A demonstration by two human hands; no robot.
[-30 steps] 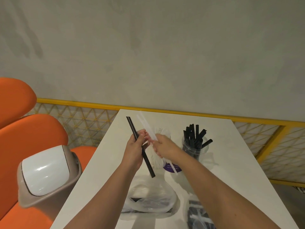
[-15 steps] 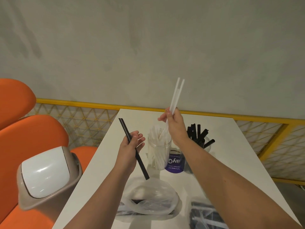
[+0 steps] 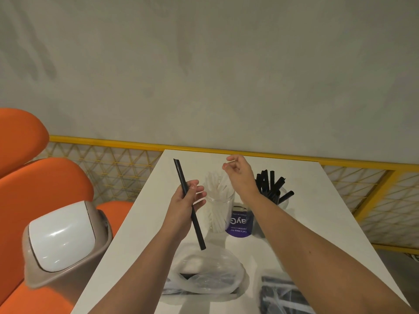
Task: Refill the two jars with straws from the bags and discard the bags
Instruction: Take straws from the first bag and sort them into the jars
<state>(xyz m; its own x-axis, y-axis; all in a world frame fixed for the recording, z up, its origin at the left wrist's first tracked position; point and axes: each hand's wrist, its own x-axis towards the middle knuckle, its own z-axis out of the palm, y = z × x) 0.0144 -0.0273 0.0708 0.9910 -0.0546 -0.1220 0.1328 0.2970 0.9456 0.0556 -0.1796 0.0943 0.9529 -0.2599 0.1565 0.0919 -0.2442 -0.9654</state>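
A clear jar (image 3: 219, 210) filled with white straws stands mid-table. Right of it, a second jar (image 3: 275, 196) holds black straws and is partly hidden behind my right wrist. My left hand (image 3: 184, 206) grips one long black straw (image 3: 189, 203) slanting up to the left. Above the white-straw jar, my right hand (image 3: 239, 174) hovers with its fingers loosely curled and nothing in them. A crumpled clear bag (image 3: 205, 274) lies at the near edge, below my left hand. Another bag with black straws (image 3: 283, 296) lies at the bottom right.
A purple-labelled cup (image 3: 239, 224) stands between the jars. A swing-lid bin (image 3: 61, 242) sits on orange seats (image 3: 43, 182) left of the white table (image 3: 317, 214). A yellow mesh railing (image 3: 118, 164) and a grey wall are behind.
My right hand lifted two white straws over the white-straw jar and has let them go into it. The left hand kept the black straw, shifting slightly.
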